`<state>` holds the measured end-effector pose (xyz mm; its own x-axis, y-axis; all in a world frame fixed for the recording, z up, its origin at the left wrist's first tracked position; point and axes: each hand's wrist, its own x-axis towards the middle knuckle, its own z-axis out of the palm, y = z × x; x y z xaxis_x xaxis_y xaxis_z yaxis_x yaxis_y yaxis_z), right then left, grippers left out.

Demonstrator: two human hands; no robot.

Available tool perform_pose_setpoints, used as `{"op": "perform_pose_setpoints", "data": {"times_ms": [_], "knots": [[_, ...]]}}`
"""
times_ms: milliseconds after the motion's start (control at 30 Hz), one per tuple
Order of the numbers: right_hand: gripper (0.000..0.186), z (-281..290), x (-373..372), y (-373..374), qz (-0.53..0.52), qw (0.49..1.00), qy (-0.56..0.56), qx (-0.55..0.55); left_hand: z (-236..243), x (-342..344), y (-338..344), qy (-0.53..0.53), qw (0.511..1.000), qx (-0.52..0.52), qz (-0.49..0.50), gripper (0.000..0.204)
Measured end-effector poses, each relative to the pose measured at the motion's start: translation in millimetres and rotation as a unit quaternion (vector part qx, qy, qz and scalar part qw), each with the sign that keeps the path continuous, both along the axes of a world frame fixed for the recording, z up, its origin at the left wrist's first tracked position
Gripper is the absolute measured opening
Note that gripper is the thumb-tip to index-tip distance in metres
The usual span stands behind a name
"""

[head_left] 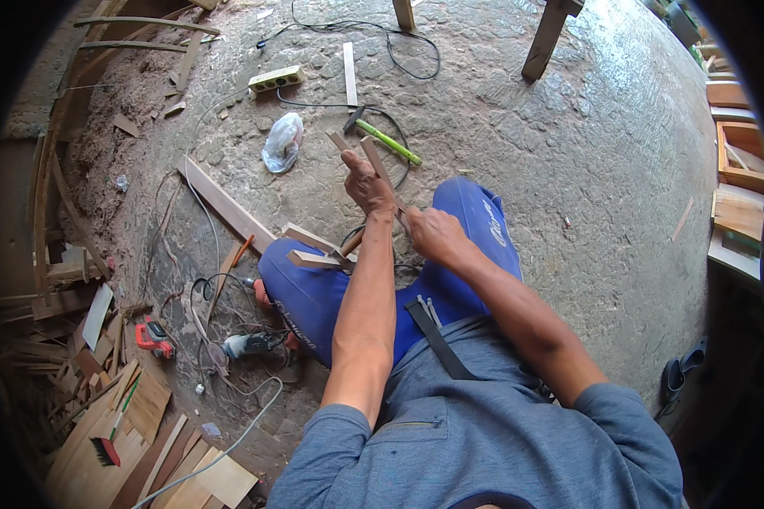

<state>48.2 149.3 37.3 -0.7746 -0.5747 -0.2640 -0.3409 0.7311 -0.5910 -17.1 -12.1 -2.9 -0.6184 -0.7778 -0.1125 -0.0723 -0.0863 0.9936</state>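
"Grey shirt (501, 441) nearest, then the blue trousers (314, 293). Where is the wooden strip (377, 160)?"

"Beyond the knees, sloping from upper left down to lower right. Its far end stands just past the left hand (369, 185); its near end meets the right hand (437, 235)."

"How are the hands set?"

"Right one: fingers folded round the near end, no gap showing. Left one: curled, apparently over a second piece (338, 141) whose tip juts out past the thumb. Its underside is hidden, so I cannot tell how firmly it grips."

"Which hand is nearer the strip?"

"Both are right at it. The left lies along its left side, farther from the body; the right sits at the lower end, so the long axis runs from one toward the other. Past them lies the hammer (382, 140), green handle slanting much the same way"
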Motion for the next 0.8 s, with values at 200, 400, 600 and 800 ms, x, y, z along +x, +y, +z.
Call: {"op": "perform_pose_setpoints", "data": {"times_ms": [200,400,600,800], "knots": [[0.016,6,3,9,0.010,0.995,-0.054,0.083,5,0,-4,-0.017,0.999,0.034,0.017,0.062],[0.014,27,-12,-10,0.008,0.997,0.021,-0.069,6,1,10,-0.012,0.999,-0.037,0.012,0.075],[0.015,-4,12,20,-0.008,0.998,-0.023,0.050,5,3,-1,-0.004,1.000,0.020,0.005,0.059],[0.014,-10,12,38,-0.008,1.000,0.012,0.019,4,-9,-11,0.023,0.999,0.017,0.044,0.068]]}}
